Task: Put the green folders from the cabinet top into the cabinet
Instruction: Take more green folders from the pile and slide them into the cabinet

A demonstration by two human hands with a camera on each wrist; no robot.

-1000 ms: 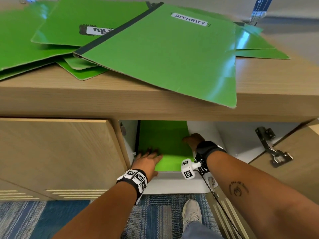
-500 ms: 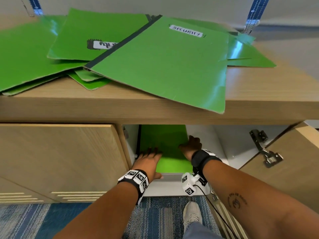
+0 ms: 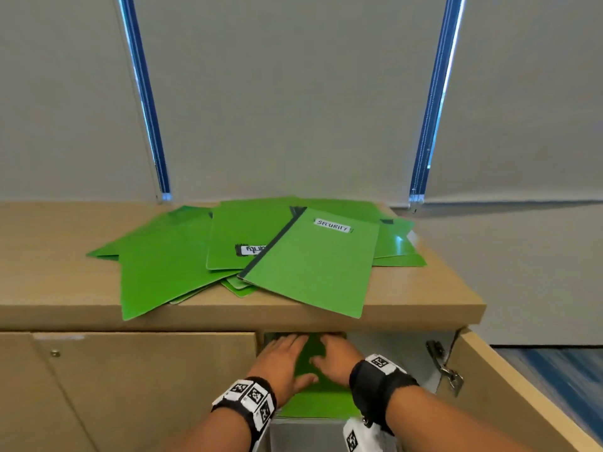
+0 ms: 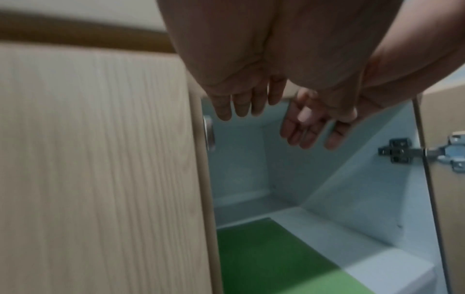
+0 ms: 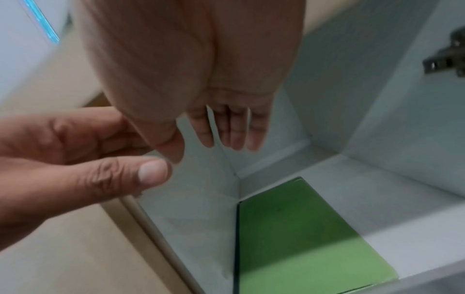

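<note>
Several green folders [image 3: 182, 265] lie in a loose pile on the wooden cabinet top [image 3: 424, 298]. The uppermost one [image 3: 319, 265] carries a "SECURITY" label and overhangs the front edge. One green folder [image 3: 313, 406] lies flat on the white cabinet floor; it also shows in both wrist views [image 4: 271, 258] [image 5: 302, 238]. My left hand [image 3: 284, 357] and right hand [image 3: 336, 357] hover side by side at the cabinet opening, above that folder. Their fingers [image 4: 239, 103] [image 5: 226, 129] are straight and spread, holding nothing and clear of the folder.
The left cabinet door [image 3: 146, 386] is closed, right beside my left hand. The right door [image 3: 522, 402] stands open on a metal hinge [image 3: 443, 363]. Grey blinds [image 3: 293, 93] rise behind the cabinet top. Blue carpet [image 3: 561, 380] shows at the right.
Both hands have lifted off the folder inside the cabinet and drawn up toward the opening. The head view has tilted upward, now showing the whole pile and the blinds.
</note>
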